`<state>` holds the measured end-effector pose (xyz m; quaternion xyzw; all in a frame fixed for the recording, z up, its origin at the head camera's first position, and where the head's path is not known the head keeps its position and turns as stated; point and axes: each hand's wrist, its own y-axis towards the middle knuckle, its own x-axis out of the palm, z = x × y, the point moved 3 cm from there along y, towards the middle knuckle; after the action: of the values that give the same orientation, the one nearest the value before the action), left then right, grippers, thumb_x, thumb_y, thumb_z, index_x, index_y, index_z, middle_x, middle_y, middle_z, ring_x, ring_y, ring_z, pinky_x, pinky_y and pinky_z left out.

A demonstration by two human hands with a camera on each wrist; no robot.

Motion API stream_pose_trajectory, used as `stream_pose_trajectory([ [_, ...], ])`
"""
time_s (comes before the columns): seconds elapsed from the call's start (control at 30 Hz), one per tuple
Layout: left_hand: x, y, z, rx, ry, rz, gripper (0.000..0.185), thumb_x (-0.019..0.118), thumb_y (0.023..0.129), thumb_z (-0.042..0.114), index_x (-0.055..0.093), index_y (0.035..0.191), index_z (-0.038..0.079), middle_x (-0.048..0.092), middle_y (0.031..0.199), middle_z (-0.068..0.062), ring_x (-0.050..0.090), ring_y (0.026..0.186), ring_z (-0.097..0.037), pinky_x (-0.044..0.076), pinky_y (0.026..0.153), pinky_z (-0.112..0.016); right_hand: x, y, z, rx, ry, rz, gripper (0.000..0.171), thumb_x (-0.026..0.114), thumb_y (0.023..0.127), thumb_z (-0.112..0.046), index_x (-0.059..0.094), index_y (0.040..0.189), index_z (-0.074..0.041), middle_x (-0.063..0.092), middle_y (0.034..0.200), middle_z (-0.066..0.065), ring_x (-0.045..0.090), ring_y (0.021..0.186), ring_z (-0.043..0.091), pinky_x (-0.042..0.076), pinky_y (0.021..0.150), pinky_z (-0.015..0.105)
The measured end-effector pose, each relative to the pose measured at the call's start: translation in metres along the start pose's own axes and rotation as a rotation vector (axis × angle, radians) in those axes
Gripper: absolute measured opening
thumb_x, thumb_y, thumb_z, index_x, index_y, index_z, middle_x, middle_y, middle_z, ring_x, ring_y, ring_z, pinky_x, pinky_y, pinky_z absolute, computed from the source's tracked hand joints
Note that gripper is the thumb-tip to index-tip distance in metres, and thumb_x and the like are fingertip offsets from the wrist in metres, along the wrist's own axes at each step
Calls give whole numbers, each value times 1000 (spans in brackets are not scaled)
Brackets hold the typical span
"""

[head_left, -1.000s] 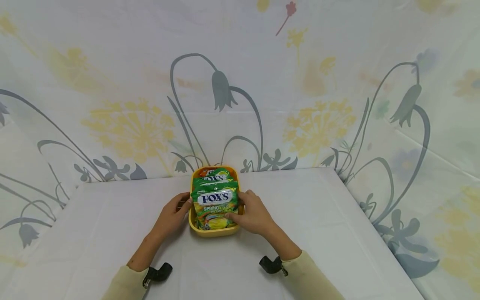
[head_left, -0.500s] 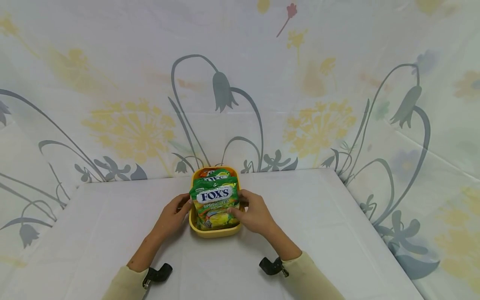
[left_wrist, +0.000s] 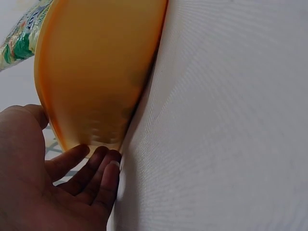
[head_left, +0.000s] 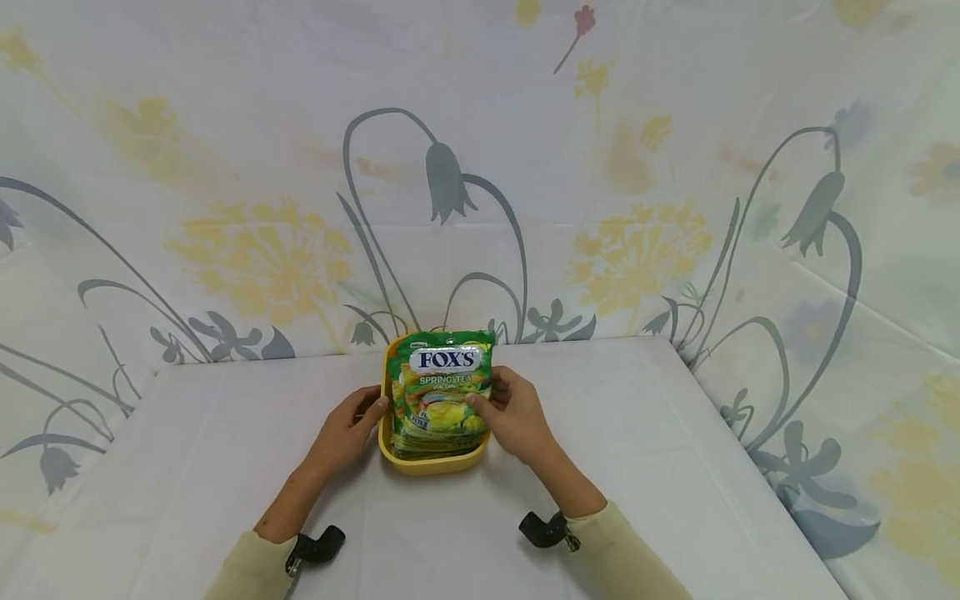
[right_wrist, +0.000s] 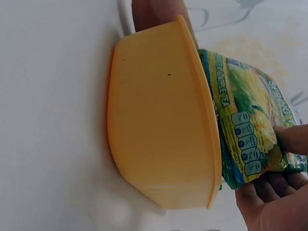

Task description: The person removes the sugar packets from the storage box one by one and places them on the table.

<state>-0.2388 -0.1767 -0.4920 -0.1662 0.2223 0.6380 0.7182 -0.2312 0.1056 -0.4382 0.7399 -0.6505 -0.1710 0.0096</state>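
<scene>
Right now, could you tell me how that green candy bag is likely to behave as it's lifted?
The candy bag probably flexes: the right hand pinches only one edge. Its glossy film looks slippery. It seems light, rising from the yellow tub one-handed.

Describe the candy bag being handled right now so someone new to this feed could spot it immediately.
Start at the white table, then find the yellow tub at its middle, between both hands. The green FOX'S Spring Tea bag stands raised at the front, pinched by the right hand; unlike the bags behind it, its whole label shows.
</scene>
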Motion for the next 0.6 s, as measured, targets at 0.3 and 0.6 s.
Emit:
stream_pose_trajectory([
  [0.3,0,1,0,-5,13,-3,61,46,114,44,47,155,-1,54,154,-23,51,144,-39,43,119,-56,-15,5,-2,9,93,81,32,73,98,-1,65,129,6,73,115,20,71,103,24,61,86,24],
  [0.6,1,2,-2,-22,12,-10,61,46,114,46,47,156,1,53,155,-21,50,145,-38,42,120,-55,-33,10,-1,56,97,159,31,75,99,-6,67,128,3,76,115,19,74,101,25,62,82,24],
])
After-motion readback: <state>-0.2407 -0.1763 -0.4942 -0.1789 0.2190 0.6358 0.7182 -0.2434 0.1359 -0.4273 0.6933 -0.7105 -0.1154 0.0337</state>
